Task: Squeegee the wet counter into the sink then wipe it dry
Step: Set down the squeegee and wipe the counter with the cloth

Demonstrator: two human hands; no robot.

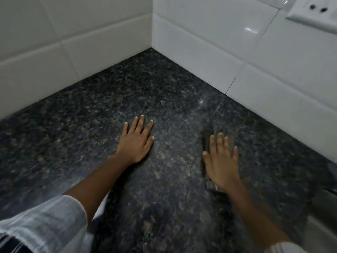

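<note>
The dark speckled granite counter [145, 88] fills the view and runs into a corner of white tiled walls. My left hand [136, 141] lies flat on it, palm down, fingers spread, holding nothing. My right hand [221, 161] presses flat on a dark grey cloth [209, 137], which shows beyond my fingertips and under my wrist. The picture around that hand is blurred. A faint smeared streak [209, 106] runs from the cloth toward the right wall. No squeegee is in view.
White wall tiles [209, 33] close the counter at the back and on the right. A white electrical socket [313, 13] sits on the right wall at the top. A metal sink edge [326, 203] shows at the far right.
</note>
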